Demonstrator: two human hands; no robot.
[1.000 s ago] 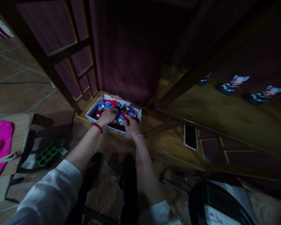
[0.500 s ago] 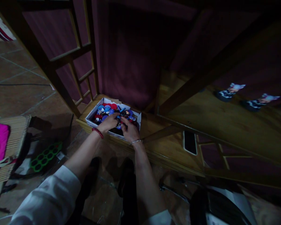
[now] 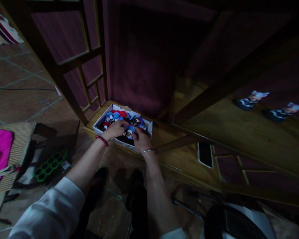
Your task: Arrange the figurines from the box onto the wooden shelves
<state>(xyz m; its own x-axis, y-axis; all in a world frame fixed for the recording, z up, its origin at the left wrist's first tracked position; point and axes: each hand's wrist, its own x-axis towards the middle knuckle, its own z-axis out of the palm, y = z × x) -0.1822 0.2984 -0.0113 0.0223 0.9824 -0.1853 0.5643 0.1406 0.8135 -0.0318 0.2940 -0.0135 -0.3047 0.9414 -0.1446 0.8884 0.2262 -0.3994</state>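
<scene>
A shallow white cardboard box (image 3: 97, 130) stands on the wooden ledge, filled with small figurines (image 3: 116, 116) on round blue, purple and red bases. My left hand (image 3: 116, 129), with a red bead bracelet at the wrist, is over the box's front middle, fingers curled together; what they grip is hidden. To its right, my right hand (image 3: 142, 141) reaches over the front edge, thumb and fingers bent close among the pieces. A blue-based figurine (image 3: 131, 128) shows between the two hands. Dim light keeps me from making out what the right fingers pinch.
Two figurines on dark bases, a nearer one (image 3: 250, 100) and another (image 3: 284, 112), stand on the raised wooden shelf (image 3: 239, 132). A phone (image 3: 205, 154) lies on the ledge. Wooden lattice (image 3: 83, 59) rises at left; a green tray (image 3: 51, 166) is on the floor.
My hands have moved slightly apart over the box, exposing blue-based pieces between them. The whole view has shifted a little.
</scene>
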